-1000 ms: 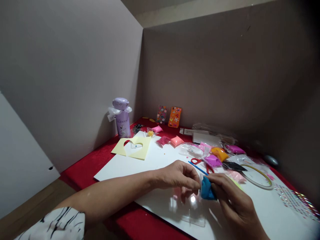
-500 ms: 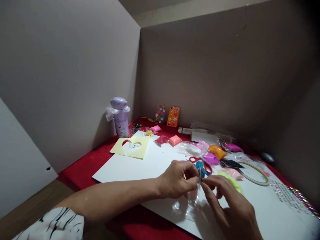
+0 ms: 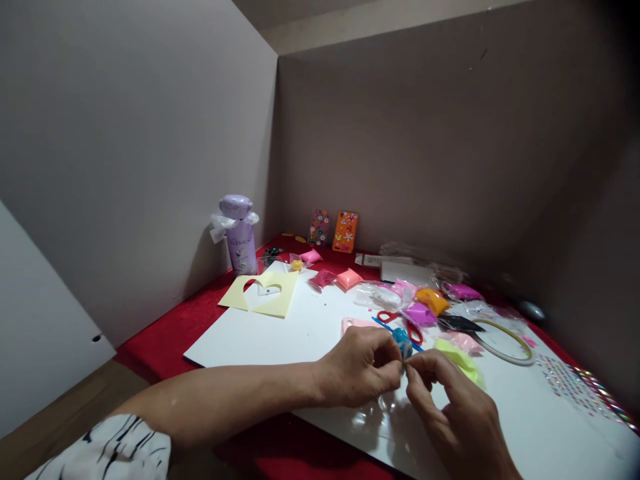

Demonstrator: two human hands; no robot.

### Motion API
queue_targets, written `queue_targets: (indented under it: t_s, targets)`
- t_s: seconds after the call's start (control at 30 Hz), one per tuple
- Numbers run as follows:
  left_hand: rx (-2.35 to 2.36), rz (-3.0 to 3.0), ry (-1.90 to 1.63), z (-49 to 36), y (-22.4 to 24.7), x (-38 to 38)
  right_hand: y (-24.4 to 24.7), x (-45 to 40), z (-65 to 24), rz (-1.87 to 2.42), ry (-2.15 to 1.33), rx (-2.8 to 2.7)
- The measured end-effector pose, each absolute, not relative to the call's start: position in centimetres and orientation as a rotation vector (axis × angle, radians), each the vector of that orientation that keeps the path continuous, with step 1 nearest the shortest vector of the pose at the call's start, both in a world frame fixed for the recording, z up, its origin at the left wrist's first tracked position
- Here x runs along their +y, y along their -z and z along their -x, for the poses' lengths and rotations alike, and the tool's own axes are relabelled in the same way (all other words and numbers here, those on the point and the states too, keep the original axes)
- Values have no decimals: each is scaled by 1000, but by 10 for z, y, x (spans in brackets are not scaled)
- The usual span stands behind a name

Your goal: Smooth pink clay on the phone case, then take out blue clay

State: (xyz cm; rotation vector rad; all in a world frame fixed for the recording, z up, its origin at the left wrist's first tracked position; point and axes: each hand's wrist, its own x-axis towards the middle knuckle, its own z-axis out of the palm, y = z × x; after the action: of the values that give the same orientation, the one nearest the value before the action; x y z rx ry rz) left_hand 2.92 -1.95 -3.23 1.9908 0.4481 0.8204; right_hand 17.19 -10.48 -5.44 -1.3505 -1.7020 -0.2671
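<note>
A small clear plastic bag with a blue lump (image 3: 402, 341) inside is pinched between both hands above the white board (image 3: 280, 343). My left hand (image 3: 363, 367) comes in from the left, thumb and forefinger closed on the bag's neck. From the right, my right hand (image 3: 450, 400) pinches the same neck, its fingertips almost touching the left ones. Loose clear plastic hangs below the fingers. Just behind the hands lie a pink phone case (image 3: 353, 325), partly hidden, red-handled scissors (image 3: 414, 332) and a blue stick (image 3: 383, 324).
Colored clay packets, including an orange one (image 3: 433, 301), spread across the back right near a ring (image 3: 505, 360) and a gem sheet (image 3: 575, 383). Yellow paper with a heart cutout (image 3: 275, 305) lies left, near a purple bottle (image 3: 241, 243). Decorated cases (image 3: 345, 232) stand behind.
The blue lump has dropped slightly and the fingertips have come closer together at the bag's neck. More of the pink case and blue stick shows.
</note>
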Motion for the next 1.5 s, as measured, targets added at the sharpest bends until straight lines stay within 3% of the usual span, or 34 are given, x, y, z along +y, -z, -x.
queue_targets:
  t_s: [0.93, 1.17, 1.5]
  targets:
    - [575, -2174, -991, -32, 31, -30, 55, -106, -166, 1391, 390, -1666]
    - [360, -2662, -1324, -28, 36, -23, 50, -110, -168, 1345, 358, -1699]
    - [259, -2996, -1347, -30, 40, -21, 50, -109, -170, 1283, 442, -1755]
